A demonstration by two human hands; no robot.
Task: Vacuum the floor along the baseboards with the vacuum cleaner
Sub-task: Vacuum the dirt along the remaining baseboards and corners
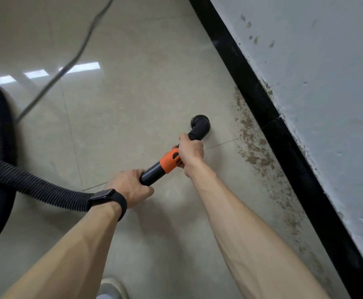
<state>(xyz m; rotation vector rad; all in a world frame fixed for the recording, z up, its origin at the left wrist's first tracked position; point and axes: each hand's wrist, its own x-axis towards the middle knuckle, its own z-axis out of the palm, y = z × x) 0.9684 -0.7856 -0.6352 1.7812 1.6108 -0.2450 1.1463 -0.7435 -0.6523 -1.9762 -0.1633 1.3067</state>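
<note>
Down on the beige tiled floor (133, 93), right next to a black baseboard (251, 83) that runs diagonally under a scuffed white wall (316, 61), there's a long strip of brown crumbly dirt (256, 147) hugging the baseboard's edge. The vacuum's round brush nozzle (200, 124) sits just left of that dirt strip, close to it but with a bit of bare tile in between. It's clearly apart from the baseboard itself. Can't really tell if the bristles are touching the tile or hovering over it.

Both hands are on the black wand (153, 172). The right hand (191, 151) is wrapped tight around the front end, just behind the nozzle's elbow and partly over the orange collar (169, 161). The left hand (128, 186) grips the back end of the wand, fingers curled round it, right where the ribbed black hose (36, 186) joins on. There's a black smartwatch (108, 198) on that wrist.

The hose loops off to the left and curves back up along the edge of the shot. A thin grey cord (68, 65) trails across the tiles up top, a bit blurry. At the very bottom the toe of a light-coloured shoe (113, 288) pokes in.
</note>
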